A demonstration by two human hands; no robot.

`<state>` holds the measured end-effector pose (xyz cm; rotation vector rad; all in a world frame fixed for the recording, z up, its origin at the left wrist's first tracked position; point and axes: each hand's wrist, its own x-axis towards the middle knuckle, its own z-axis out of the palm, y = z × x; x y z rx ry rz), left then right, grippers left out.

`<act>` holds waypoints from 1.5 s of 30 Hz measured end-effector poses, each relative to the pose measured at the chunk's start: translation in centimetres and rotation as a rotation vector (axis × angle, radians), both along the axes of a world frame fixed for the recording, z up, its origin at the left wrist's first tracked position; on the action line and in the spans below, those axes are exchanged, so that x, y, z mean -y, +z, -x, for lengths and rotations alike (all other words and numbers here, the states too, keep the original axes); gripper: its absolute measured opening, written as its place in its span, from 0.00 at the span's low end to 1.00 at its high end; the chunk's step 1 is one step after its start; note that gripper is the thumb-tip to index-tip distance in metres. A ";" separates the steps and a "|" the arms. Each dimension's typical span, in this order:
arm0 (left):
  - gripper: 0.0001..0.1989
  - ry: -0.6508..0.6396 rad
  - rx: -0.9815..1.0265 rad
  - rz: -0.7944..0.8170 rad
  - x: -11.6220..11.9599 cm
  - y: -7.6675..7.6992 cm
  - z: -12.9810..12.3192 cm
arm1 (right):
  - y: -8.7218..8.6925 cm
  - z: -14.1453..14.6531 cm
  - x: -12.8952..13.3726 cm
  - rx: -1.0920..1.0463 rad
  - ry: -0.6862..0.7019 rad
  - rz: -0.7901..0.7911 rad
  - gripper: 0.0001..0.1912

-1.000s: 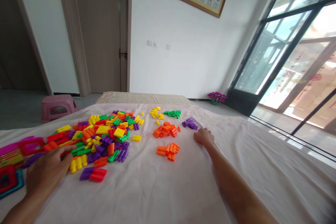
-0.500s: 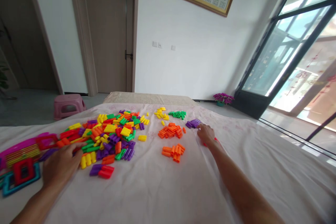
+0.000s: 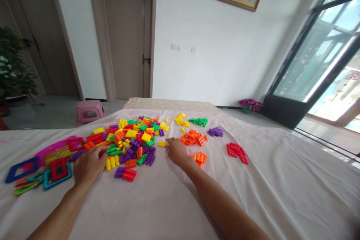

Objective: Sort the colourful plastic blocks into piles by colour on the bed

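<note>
My left hand (image 3: pixel 90 164) rests at the left edge of a mixed heap of coloured plastic pieces (image 3: pixel 132 140), fingers curled beside green and orange ones; what it grips, if anything, is hidden. The fingertips of my right hand (image 3: pixel 177 152) touch a yellow piece (image 3: pixel 162 144) just right of the heap. Beyond and beside this hand lie groups by colour: orange pieces (image 3: pixel 192 137), more orange pieces (image 3: pixel 201 158) partly behind my wrist, yellow pieces (image 3: pixel 181 120), green pieces (image 3: pixel 199 121), purple pieces (image 3: pixel 216 131) and red pieces (image 3: pixel 237 152).
Flat plastic frames (image 3: pixel 57 172) and a magenta piece (image 3: pixel 47 150) lie at the far left of the cloth-covered table (image 3: pixel 135 210). A pink stool (image 3: pixel 90 111) stands on the floor behind the table's left side.
My right hand has moved left from beside the purple and red groups to the yellow piece near the heap, uncovering the red group. The view has shifted left.
</note>
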<state>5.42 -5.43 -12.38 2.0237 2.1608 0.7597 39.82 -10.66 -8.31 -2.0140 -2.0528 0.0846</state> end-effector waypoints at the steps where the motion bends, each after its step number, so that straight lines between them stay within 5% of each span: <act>1: 0.24 -0.003 -0.001 0.000 0.0 0.0 0.0 | -0.3 0.5 -0.4 0.029 0.001 0.004 0.17; 5: 0.24 -0.009 -0.015 -0.009 -0.2 -0.3 0.2 | -1.3 0.9 -1.1 0.052 0.036 -0.014 0.13; 9: 0.24 -0.016 -0.019 -0.020 -0.3 -0.6 0.4 | -1.7 -0.5 -1.1 -0.172 0.021 -0.105 0.17; 18: 0.24 -0.015 -0.032 -0.014 -0.2 -0.6 0.2 | 1.5 -8.1 -7.6 -0.459 -0.364 -0.279 0.23; 22: 0.24 -0.003 -0.028 -0.001 0.0 -0.3 0.0 | 1.4 -9.3 -8.2 -0.490 -0.373 -0.310 0.26; 27: 0.23 0.003 -0.033 -0.012 0.1 0.0 -0.1 | -0.3 -7.1 -6.1 -0.592 -0.232 -0.320 0.22; 34: 0.22 0.018 -0.026 -0.011 0.3 0.3 -0.4 | -1.0 -0.4 -2.2 -0.528 0.049 -0.126 0.14; 45: 0.22 0.016 -0.031 -0.033 0.5 0.5 -0.5 | -1.5 4.0 -0.8 -0.240 0.121 -0.040 0.16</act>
